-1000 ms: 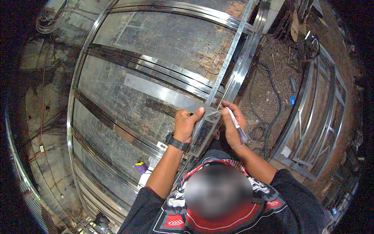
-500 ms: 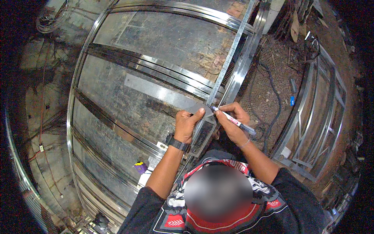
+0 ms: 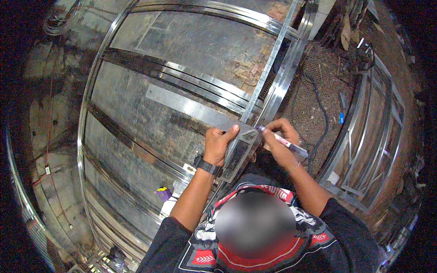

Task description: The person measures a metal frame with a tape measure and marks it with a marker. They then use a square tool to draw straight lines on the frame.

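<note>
My left hand (image 3: 218, 144) is closed on a metal carpenter's square (image 3: 189, 107), its thumb pressing on the corner. The square's wide, flat blade reaches up and left over the frame, and its thicker stock runs down beside my left wrist. Between the fingers of my right hand (image 3: 283, 139) is a white marker pen (image 3: 292, 147). Its tip points up and left, next to the square's corner and the edge of a shiny metal frame (image 3: 273, 101). A thin metal bar (image 3: 268, 68) lies along the frame's right side and passes by the square.
Below the frame's crossbars lies a dark, scuffed board (image 3: 195, 43). A purple and yellow tape measure (image 3: 164, 194) rests left of my left forearm. To the right are a black cable (image 3: 324, 113), a small blue object (image 3: 341, 118) and another metal frame (image 3: 359, 136) on the ground.
My right hand and the marker have moved slightly right, from the square's corner to the frame's outer edge. My left hand and the square stay in place.
</note>
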`<state>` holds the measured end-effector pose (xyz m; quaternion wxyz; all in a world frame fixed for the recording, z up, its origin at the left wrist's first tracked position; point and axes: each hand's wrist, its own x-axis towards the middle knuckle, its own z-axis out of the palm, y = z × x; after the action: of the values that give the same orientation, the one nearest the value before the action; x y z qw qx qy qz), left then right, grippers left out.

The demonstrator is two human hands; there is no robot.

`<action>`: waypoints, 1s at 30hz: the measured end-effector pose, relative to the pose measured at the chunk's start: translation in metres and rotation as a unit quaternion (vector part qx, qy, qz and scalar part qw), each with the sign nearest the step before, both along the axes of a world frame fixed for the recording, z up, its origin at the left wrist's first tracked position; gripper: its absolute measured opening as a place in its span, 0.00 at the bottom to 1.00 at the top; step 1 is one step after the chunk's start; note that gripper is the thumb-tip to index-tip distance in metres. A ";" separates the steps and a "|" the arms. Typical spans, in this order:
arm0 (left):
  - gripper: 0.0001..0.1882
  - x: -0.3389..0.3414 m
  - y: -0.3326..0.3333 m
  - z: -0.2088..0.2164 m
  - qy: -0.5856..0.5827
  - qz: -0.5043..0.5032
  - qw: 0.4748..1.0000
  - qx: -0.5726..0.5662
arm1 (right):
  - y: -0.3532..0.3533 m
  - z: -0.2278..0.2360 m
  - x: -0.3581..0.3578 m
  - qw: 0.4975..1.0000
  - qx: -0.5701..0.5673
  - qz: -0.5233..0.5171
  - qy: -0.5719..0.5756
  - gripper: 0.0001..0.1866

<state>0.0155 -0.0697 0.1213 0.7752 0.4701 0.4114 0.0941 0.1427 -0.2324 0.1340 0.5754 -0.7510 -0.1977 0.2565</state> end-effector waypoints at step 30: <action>0.14 0.017 0.003 0.011 -0.027 -0.023 0.998 -0.045 | 0.018 -0.025 -0.030 0.939 0.119 -0.114 0.300 0.14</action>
<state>0.0327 -0.0669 0.1326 0.8083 0.4417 0.3829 0.0705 0.1131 -0.2144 0.1094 0.7188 -0.5825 0.0424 0.3771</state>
